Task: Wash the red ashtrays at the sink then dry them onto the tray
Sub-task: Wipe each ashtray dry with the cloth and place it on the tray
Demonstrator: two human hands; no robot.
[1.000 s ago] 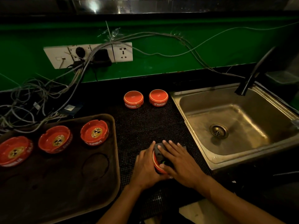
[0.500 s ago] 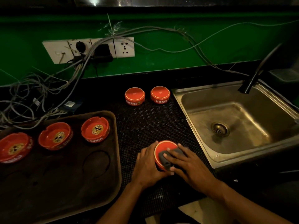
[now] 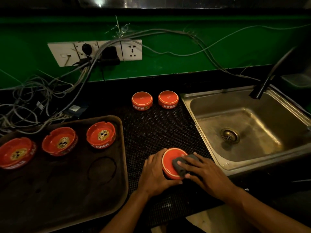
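Since the earlier frame, the ashtray (image 3: 170, 161) has tipped from edge-on to base-up and the cloth (image 3: 182, 164) has slid to its right side. I curl my left hand (image 3: 155, 171) round its left wall to brace it on the black mat (image 3: 156, 121) just left of the sink (image 3: 208, 145), while my right hand (image 3: 204, 172) presses the cloth on the base with near-straight fingers lying close together. Three ashtrays sit upright on the tray (image 3: 67, 195), so I judge them dried, and two wait upside down behind, presumably draining.
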